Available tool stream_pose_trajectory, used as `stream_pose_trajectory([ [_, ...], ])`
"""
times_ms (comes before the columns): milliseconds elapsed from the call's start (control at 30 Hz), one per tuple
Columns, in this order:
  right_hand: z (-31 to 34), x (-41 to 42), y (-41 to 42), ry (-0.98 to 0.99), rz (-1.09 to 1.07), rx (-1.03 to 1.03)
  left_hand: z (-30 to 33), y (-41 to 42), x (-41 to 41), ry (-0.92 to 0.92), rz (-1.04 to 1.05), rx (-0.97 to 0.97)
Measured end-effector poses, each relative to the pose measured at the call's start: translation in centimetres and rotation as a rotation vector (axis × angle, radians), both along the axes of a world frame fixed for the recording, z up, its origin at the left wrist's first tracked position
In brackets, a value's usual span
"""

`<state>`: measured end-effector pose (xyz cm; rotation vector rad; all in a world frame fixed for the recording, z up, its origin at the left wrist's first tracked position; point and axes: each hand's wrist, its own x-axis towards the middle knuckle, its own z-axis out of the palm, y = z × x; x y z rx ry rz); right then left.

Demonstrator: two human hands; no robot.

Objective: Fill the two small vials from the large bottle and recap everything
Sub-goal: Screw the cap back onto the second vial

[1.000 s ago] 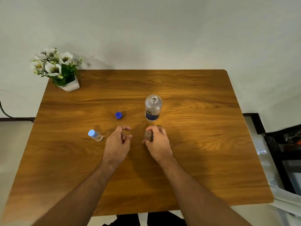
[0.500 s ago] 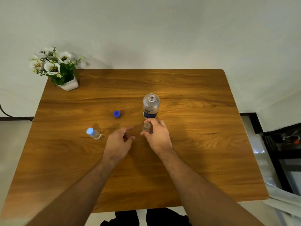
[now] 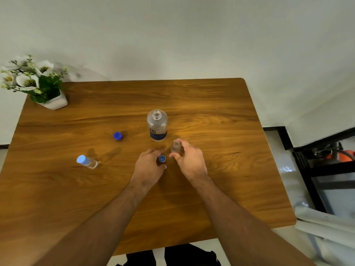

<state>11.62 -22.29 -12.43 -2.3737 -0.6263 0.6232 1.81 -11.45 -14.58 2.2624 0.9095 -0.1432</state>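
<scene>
The small clear vial (image 3: 176, 146) stands upright and uncapped inside my right hand (image 3: 189, 160), my thumb and fingers curled round its sides just in front of the large bottle (image 3: 157, 125). Its little blue cap (image 3: 162, 158) sits in my left hand (image 3: 148, 167), pinched at the fingertips, just beside the vial and slightly nearer to me, not on it.

The vial is a short glass-like cylinder with a narrow neck; I cannot tell how much liquid is in it. The large bottle is clear, round-shouldered and open at the mouth, with a dark blue band of label near its base. Its blue cap (image 3: 117, 135) lies on the table to the left of it, well apart. Farther left, the second vial (image 3: 87, 161) stands capped in pale blue, clear below.

All of this is on a smooth wooden table (image 3: 221, 189) with strong grain. At the far left corner stands a white pot of white flowers (image 3: 36, 84).
</scene>
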Motion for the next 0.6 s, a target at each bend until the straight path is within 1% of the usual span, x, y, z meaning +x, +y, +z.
stream_pose_trajectory([
  [67,0.1,0.2,-0.5,-0.016,0.007,-0.004,-0.1,-0.4,0.1,0.031,-0.09,0.056],
  [133,0.2,0.4,-0.7,-0.03,0.017,-0.009,0.0,-0.6,0.0,0.035,-0.117,0.087],
  [233,0.7,0.5,-0.6,-0.053,0.039,-0.015,0.5,-0.8,-0.3,0.027,-0.042,0.059],
  [333,1.9,0.7,0.1,-0.089,0.073,-0.015,1.5,0.3,-0.6,-0.019,0.038,0.039],
  [500,5.4,1.0,2.2,-0.101,0.126,0.0,4.7,3.3,-1.6,-0.166,0.063,-0.031],
  [600,7.9,1.2,3.7,-0.148,0.159,0.05,7.3,5.2,-2.2,-0.311,0.092,-0.008],
])
